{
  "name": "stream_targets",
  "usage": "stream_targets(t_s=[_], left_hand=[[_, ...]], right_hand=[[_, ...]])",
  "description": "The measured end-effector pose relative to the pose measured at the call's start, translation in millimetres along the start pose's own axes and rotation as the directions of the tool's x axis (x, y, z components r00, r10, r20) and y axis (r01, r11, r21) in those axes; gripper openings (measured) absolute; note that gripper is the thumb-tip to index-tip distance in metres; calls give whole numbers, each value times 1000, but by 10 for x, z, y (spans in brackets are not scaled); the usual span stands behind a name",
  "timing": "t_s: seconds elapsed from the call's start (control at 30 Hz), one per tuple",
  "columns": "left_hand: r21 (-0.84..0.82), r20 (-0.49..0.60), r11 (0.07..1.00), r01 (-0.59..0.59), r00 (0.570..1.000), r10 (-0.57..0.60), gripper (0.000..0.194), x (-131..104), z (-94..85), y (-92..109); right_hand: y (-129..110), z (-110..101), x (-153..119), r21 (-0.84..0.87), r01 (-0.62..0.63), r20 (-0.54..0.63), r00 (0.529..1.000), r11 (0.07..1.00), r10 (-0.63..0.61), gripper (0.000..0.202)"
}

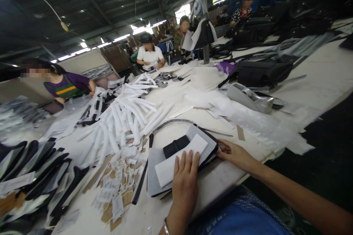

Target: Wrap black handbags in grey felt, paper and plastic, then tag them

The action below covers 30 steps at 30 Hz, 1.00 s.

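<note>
A dark bag (211,137) covered with grey-white sheeting lies on the table in front of me, its strap (171,121) looping behind it. Across the bag rests a folded white paper strip (182,159), partly over a black buckle tab (175,146). My left hand (186,180) lies flat on the paper strip, fingers spread. At the bag's right edge is my right hand (234,156), thumb and fingers curled about the corner; what its fingertips grip is partly hidden.
Paper tags with strings (116,191) lie left of the bag, white padded tubes (124,114) behind them. Stacked dark pieces (30,169) fill the far left. Plastic sheeting (248,121) spreads at right. Several people sit or stand around the table.
</note>
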<state>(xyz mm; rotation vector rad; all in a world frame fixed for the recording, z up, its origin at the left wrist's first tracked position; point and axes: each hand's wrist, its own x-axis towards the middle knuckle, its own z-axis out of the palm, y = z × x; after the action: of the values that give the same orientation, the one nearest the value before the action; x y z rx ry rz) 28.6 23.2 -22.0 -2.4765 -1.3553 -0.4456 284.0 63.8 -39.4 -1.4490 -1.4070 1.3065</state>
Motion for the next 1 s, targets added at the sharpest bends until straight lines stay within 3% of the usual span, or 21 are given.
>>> stream_targets(t_s=[0.17,0.33,0.53,0.67,0.77,1.0], left_hand=[[-1,-17,1000,-6,1000,6,71,-17,-28,24],[-35,-33,999,27,999,-28,63,-26,20,74],[-30,-130,999,21,991,-25,61,-40,92,71],[1,-152,1000,17,988,-17,59,-47,91,68],[10,-195,1000,-2,981,4,56,-70,117,42],[-34,-257,999,26,966,-34,62,-141,260,1]], right_hand=[[-6,69,32,-67,32,-24,999,997,-34,39],[17,97,5,-78,54,-64,996,996,-59,29],[-99,210,-116,2,116,-81,990,993,-115,26],[-220,411,-230,209,40,-95,995,977,-20,32],[-309,555,-282,451,-49,-98,990,891,104,35],[-514,645,-362,594,-90,-115,974,799,195,43]])
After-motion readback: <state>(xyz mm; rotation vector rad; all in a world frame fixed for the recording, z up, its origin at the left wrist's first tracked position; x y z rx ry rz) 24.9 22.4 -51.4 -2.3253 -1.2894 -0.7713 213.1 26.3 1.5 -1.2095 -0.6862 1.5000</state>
